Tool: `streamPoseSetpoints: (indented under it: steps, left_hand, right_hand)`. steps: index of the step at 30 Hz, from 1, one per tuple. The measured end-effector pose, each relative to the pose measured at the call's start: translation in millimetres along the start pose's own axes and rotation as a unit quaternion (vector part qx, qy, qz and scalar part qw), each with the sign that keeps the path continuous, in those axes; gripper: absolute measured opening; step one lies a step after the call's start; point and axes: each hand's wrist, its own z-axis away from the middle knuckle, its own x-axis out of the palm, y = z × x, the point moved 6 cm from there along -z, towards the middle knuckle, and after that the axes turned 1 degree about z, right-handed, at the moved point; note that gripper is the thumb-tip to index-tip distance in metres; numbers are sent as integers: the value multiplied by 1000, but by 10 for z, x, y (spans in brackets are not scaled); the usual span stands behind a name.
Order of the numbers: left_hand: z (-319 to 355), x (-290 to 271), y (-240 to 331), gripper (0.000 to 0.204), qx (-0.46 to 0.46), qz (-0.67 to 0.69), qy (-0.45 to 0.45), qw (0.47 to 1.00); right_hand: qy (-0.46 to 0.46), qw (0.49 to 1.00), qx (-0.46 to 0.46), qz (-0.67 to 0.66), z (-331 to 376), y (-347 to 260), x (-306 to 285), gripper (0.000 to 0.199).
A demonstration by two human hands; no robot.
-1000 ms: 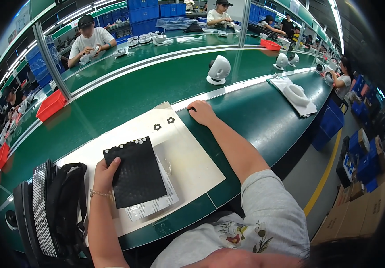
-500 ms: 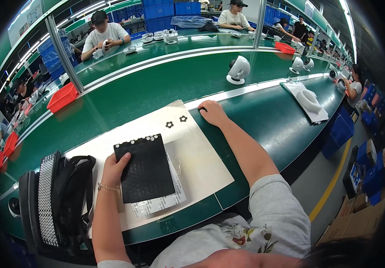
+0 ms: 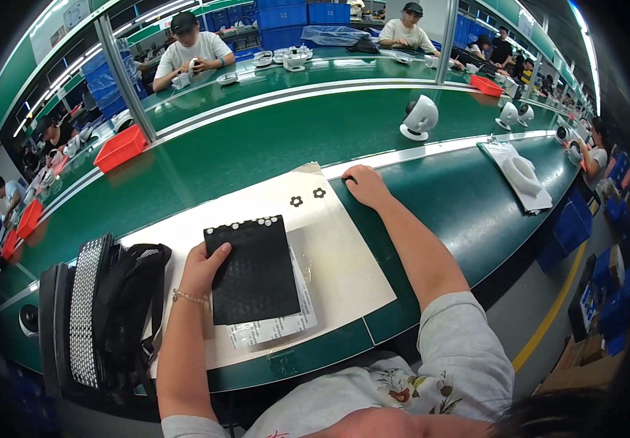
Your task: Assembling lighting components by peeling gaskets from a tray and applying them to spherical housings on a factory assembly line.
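My left hand (image 3: 201, 271) grips the left edge of a thin black sheet (image 3: 255, 274), thumb on top. White round spots run along its upper edge. White printed sheets (image 3: 275, 330) show from under it. Two small black flower-shaped pieces (image 3: 296, 201) lie on the white board (image 3: 344, 255) below the sheet. My right hand (image 3: 367, 186) is closed at the board's far right corner, beside the metal strip. A bit of black shows at its fingertips, too small to name.
A black bag (image 3: 121, 314) with a studded strip stands left of the board. White camera-like devices (image 3: 420, 118) stand on the green belt (image 3: 285, 135). A clipboard (image 3: 517, 179) with papers and a white part lies right. Red bins (image 3: 120, 148) line the far edge; people work beyond.
The whole view has shifted, so things appear farther right. Both hands keep their places: the left on the black sheet, the right closed at the board's corner.
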Motion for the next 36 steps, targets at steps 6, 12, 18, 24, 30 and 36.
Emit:
streamPoseSetpoints:
  steps: [6,12,18,24,30,36]
  left_hand:
    - [-26,-37,-20,25,4,4,-1,1000]
    - [-16,-37,-26,25,4,-2,0,1000]
    - [-38,-4,-36,25,1,-5,-7,1000]
    - [-17,-45,-30,28,3,-12,3,1000]
    - [4,-67,-48,32,-16,-36,1,999]
    - [-13,7,36,36,21,-87,-27,996]
  right_hand:
    - [-29,1000,4,0,-14,-58,-3,20]
    - [-18,1000,3,0,3,-52,-6,20]
    - [-19,1000,12,5,12,3,-22,20]
    - [-25,1000,1,-5,-36,-16,58,20]
    - [-19,997,-72,29,-149,170,255,21]
    - [-34,998,-52,-24,-75,204,101,18]
